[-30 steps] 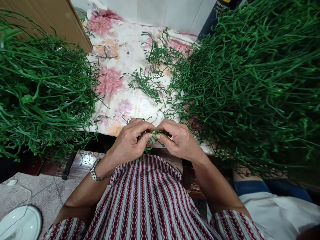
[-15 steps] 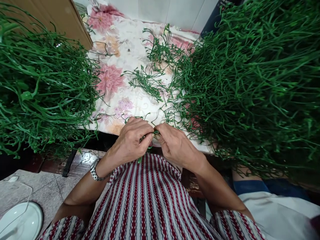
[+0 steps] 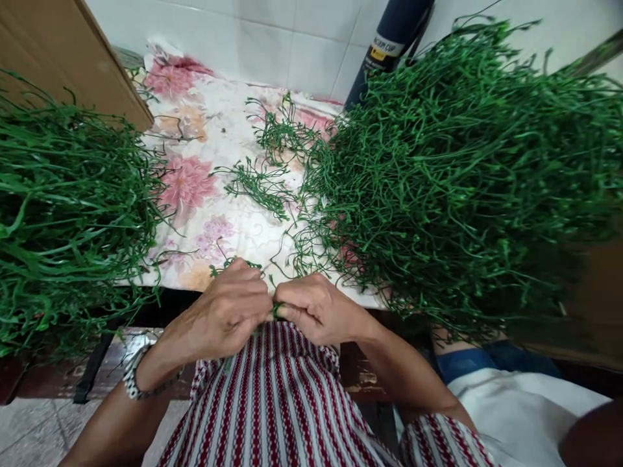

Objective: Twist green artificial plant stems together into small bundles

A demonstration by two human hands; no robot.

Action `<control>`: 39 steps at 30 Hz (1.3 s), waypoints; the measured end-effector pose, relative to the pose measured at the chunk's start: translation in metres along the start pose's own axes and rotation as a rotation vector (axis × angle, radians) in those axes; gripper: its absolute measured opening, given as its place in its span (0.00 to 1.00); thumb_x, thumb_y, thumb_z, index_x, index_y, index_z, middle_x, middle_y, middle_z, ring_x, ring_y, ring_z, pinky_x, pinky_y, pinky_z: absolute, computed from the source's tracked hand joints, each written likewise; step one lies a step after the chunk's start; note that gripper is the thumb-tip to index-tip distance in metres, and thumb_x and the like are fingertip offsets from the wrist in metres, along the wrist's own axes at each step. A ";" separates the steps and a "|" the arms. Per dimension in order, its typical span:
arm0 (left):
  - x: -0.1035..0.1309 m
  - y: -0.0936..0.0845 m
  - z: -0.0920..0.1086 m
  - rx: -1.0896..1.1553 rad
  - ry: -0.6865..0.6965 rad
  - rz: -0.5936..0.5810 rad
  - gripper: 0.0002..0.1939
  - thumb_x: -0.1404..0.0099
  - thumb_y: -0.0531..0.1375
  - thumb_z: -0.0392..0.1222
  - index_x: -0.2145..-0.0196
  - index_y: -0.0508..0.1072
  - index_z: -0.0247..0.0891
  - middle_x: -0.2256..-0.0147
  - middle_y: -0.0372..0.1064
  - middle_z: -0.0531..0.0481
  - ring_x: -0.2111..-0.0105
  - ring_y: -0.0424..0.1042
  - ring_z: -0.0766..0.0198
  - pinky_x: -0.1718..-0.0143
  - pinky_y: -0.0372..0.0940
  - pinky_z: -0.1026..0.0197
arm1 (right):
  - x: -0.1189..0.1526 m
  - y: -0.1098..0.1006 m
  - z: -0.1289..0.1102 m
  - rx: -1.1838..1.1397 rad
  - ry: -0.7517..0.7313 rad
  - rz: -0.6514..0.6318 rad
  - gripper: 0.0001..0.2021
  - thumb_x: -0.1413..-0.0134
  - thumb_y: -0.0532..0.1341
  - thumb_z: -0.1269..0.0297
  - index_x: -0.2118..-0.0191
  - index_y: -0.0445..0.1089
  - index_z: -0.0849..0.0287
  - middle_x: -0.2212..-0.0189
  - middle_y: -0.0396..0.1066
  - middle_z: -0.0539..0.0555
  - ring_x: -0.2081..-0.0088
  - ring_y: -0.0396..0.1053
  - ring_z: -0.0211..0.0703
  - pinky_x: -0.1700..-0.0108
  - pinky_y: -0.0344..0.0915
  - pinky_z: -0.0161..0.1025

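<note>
Close together at the table's front edge, both of my hands pinch thin green stems (image 3: 276, 310). My left hand (image 3: 228, 312), with a patterned band on the wrist, is closed around some of them, and a few tips stick out above and below it. My right hand (image 3: 322, 309) is closed too, thumb against fingers, right beside the left. Most of what they grip is hidden by the fingers. Small clusters of similar stems (image 3: 260, 188) lie on the floral cloth (image 3: 253, 240) beyond my hands.
Large tangled heaps of green stems flank me, a left heap (image 3: 73, 207) and a right heap (image 3: 438, 175). A cardboard box (image 3: 63, 58) stands at back left. A dark blue cylinder (image 3: 384, 55) leans by the tiled wall (image 3: 263, 45). Another person's white clothing (image 3: 511, 415) shows at lower right.
The view has tilted up and shifted, so more wall and the cylinder show. My hands remain together on the stems, with the left now turned more knuckles-up.
</note>
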State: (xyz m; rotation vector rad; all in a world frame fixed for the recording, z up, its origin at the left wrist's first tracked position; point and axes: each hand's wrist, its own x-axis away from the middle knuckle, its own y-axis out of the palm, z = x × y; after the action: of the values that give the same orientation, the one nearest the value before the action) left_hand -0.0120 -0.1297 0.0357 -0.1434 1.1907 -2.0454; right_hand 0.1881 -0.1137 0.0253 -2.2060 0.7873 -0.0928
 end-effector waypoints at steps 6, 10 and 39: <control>0.005 -0.003 0.010 0.232 0.211 -0.058 0.12 0.43 0.46 0.25 0.80 0.58 0.36 0.81 0.52 0.53 0.75 0.50 0.66 0.67 0.49 0.57 | -0.002 0.003 0.011 -0.578 -0.105 -0.324 0.18 0.41 0.50 0.55 0.75 0.61 0.63 0.82 0.55 0.46 0.79 0.52 0.29 0.75 0.52 0.29; 0.006 -0.006 0.015 0.263 0.264 -0.117 0.11 0.44 0.47 0.27 0.80 0.58 0.36 0.82 0.53 0.53 0.75 0.50 0.66 0.68 0.49 0.56 | -0.007 0.008 0.013 -0.798 -0.194 -0.411 0.19 0.40 0.52 0.56 0.72 0.66 0.68 0.79 0.63 0.53 0.76 0.59 0.31 0.72 0.58 0.29; 0.009 0.022 0.000 0.921 0.041 0.297 0.10 0.39 0.57 0.43 0.76 0.72 0.39 0.81 0.66 0.53 0.78 0.65 0.68 0.65 0.61 0.57 | -0.017 0.063 0.010 -1.468 -0.067 0.093 0.13 0.56 0.63 0.59 0.79 0.66 0.64 0.88 0.61 0.46 0.86 0.57 0.29 0.82 0.52 0.29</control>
State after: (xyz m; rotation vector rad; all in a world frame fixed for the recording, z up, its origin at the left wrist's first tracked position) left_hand -0.0061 -0.1419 0.0158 0.4898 0.1803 -2.1172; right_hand 0.1454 -0.1292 -0.0224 -3.4457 1.0788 0.8640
